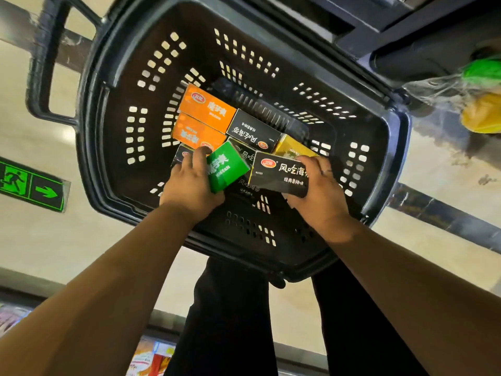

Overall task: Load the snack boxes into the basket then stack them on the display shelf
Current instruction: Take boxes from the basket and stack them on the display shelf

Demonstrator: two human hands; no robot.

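Observation:
A black plastic basket [119,131] stands on the floor below me, holding several snack boxes. Two orange boxes [206,109] lie at its far left, a black box [252,130] beside them, and a yellow box [291,149] to the right. My left hand [189,185] grips a green snack box [226,169], tilted, low inside the basket. My right hand [317,194] grips a black snack box [282,175] with white lettering, just right of the green one. More black boxes lie partly hidden under both hands.
The basket's handle [46,63] folds out at the upper left. A green exit sign [29,183] is set on the floor at left. A dark shelf base [406,31] and bagged green and yellow goods [482,99] sit at upper right. My legs stand below the basket.

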